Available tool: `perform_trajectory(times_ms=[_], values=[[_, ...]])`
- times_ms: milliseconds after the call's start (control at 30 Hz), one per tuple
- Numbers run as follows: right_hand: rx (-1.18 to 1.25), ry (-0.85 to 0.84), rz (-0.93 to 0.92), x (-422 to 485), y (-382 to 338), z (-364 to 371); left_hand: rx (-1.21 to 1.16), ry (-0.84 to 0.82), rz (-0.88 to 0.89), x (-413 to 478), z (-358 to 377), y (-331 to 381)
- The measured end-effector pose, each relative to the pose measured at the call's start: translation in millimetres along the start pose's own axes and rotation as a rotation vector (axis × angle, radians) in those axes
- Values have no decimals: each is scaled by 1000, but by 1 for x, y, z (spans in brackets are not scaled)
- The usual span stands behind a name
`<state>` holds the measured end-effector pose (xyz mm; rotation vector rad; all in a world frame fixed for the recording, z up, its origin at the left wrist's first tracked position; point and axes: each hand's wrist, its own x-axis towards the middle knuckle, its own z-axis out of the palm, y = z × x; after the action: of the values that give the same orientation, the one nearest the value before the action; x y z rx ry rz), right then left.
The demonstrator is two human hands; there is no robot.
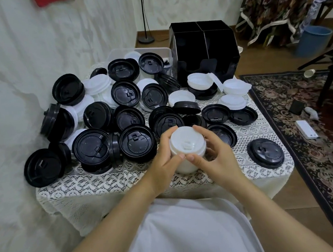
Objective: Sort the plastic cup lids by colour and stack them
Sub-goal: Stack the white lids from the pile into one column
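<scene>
Over by the wall a heap of black lids [91, 147] (some loose white lids [97, 84] poke out among them) spreads across the lace tablecloth [106, 182]. At the near edge the left hand [164, 158] curls its fingers round one side of a stack of white lids [187, 146]. The right hand [215, 155] grips the other side, thumbs almost meeting in front. Further right a single black lid [266, 153] lies flat, apart.
</scene>
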<state>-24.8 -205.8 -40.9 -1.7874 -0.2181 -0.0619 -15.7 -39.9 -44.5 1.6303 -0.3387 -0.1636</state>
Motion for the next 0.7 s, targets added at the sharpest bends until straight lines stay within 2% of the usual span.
perform_trajectory(times_ms=[400, 500, 567, 700], values=[[-136, -54, 17, 9, -22, -17, 47, 41, 10, 0, 1, 1], [-124, 138, 34, 32, -30, -39, 62, 38, 7, 1, 0, 2], [-229, 267, 72, 56, -29, -60, 57, 36, -2, 2, -1, 3], [-529, 288, 197, 94, -8, -99, 58, 39, 1, 1, 0, 2]])
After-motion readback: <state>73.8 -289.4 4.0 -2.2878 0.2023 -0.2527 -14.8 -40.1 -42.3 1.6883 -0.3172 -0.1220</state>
